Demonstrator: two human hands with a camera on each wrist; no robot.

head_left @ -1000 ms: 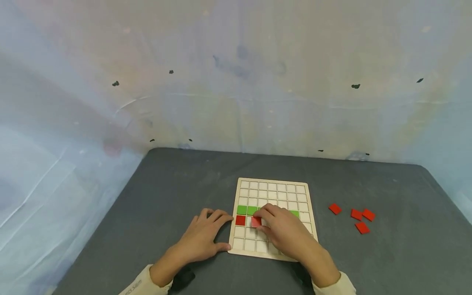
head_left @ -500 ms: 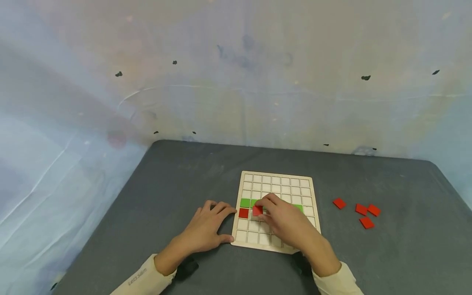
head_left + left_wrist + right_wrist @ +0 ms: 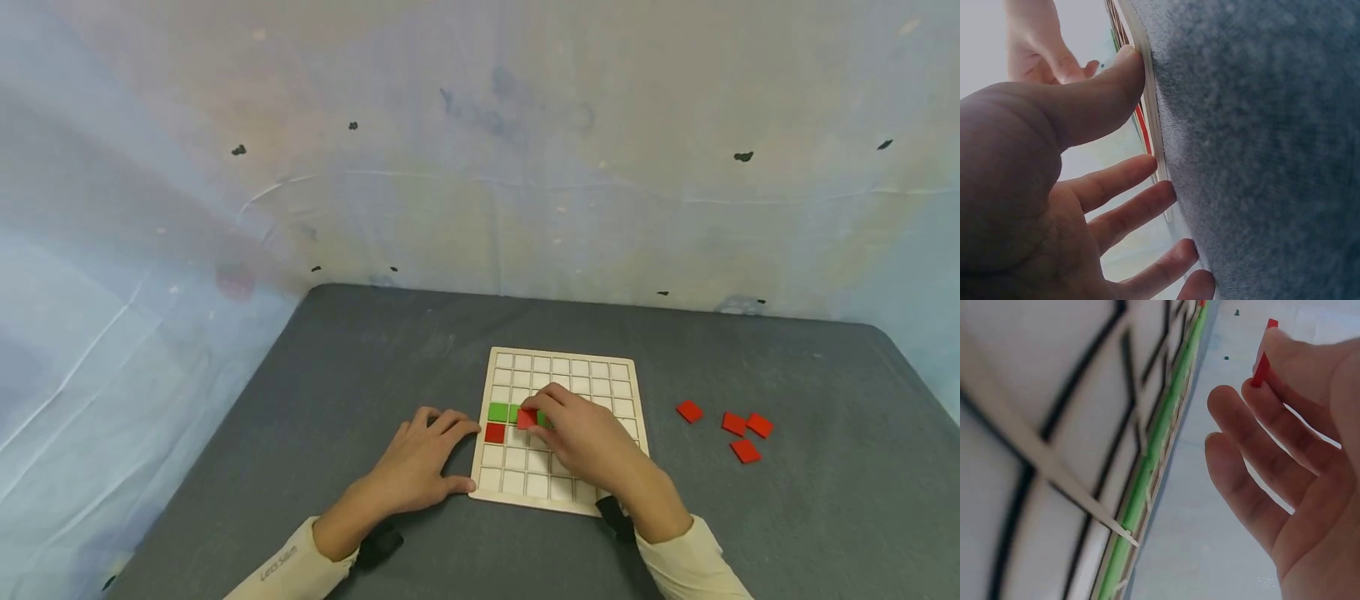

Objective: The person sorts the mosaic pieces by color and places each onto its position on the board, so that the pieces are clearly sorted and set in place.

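Observation:
My right hand (image 3: 588, 437) pinches a red square tile (image 3: 527, 418) between thumb and fingers. In the right wrist view that tile (image 3: 1262, 370) is held apart from the board's surface. Below it lies a pale wooden grid board (image 3: 525, 504) with square recesses. A row of green tiles (image 3: 498, 412) crosses the board, partly hidden by the right hand. One red tile (image 3: 495, 432) sits in the leftmost cell of the row nearer me. My left hand (image 3: 416, 462) rests at the board's left edge, its thumb and fingers spread and touching the rim, as the left wrist view (image 3: 1116, 81) confirms.
Several loose red tiles (image 3: 746, 452) lie on the dark grey table (image 3: 390, 350) to the right of the board. A pale mottled cloth (image 3: 480, 208) hangs behind the table and along its left side.
My right hand has lifted slightly and shifted a little right with the red tile. The left hand keeps its place at the board's edge. The head view has tilted slightly.

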